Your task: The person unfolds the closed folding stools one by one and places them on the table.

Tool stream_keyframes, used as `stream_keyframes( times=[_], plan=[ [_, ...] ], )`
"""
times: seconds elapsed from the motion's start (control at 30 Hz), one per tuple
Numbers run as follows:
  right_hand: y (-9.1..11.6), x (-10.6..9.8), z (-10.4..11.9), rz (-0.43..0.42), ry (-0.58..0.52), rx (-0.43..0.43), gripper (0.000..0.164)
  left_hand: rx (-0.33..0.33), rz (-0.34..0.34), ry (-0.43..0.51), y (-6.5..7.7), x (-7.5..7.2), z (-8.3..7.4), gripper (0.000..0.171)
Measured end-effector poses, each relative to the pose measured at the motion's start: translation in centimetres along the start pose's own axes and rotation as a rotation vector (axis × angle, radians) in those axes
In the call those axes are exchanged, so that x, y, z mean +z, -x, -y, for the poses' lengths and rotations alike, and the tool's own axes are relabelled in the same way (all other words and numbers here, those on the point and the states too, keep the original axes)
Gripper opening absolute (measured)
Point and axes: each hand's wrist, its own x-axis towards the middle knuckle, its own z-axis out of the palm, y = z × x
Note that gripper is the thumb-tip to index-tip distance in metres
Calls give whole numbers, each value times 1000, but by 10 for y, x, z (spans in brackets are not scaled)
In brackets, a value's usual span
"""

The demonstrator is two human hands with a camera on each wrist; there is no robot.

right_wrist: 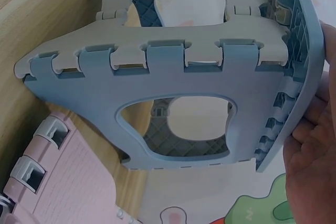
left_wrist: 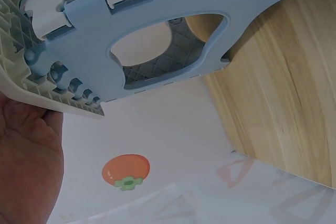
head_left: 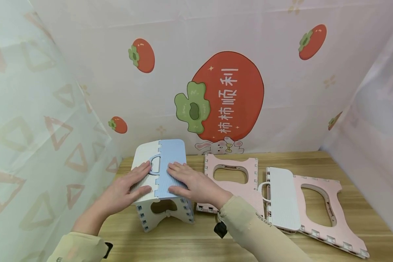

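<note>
A folding step stool stands unfolded on its legs at the left of the table, its top half white and half blue, with a ring handle in the middle seam. My left hand lies on the white half, fingers extended beside the handle. On the blue half rests my right hand, its fingers fairly straight and the thumb spread. Both wrist views look at the stool's sides: a blue leg panel with an oval opening, and the ribbed underside of the top. Neither hand grips anything.
To the right, a pink folded stool lies flat on the wooden table. Beside it lies another flat one with a white panel and a pink panel. A printed cloth backdrop rises behind and at both sides.
</note>
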Motion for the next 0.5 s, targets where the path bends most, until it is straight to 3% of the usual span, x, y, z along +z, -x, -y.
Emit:
stream_keyframes(
  times=[0.5],
  plan=[
    [0,-1,1,1,5,-7,66,-22,2,-17,-5,-1,-11,60]
  ],
)
